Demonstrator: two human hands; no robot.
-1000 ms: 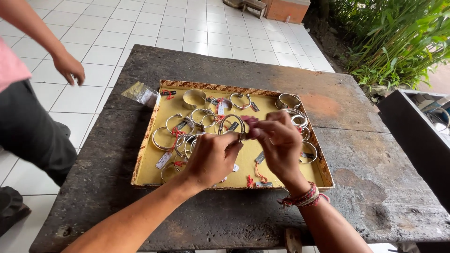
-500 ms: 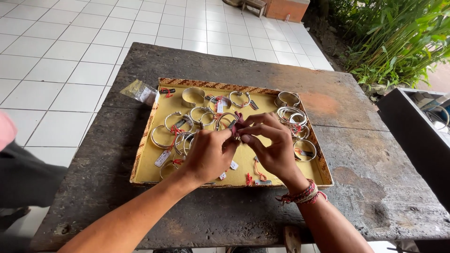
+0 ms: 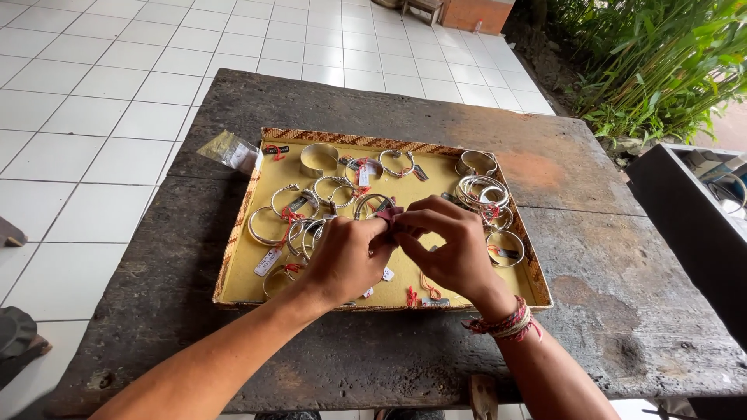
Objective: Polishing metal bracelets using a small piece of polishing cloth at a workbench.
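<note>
A: What do the hands hold?
B: I see my left hand [image 3: 350,257] and right hand [image 3: 451,249] both pinching one silver bangle [image 3: 372,205] between them, steadying its red tag [image 3: 389,211] above the tray [image 3: 233,257].

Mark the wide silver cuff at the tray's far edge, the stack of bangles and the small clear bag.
wide silver cuff [image 3: 319,159], head view, on its curved front band.
stack of bangles [image 3: 481,190], head view, on the top ring.
small clear bag [image 3: 230,151], head view, on its middle.

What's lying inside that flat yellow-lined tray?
The yellow-lined tray holds silver bangles with red-stringed tags. The left hand and right hand cover its middle, hiding whatever lies beneath.
</note>
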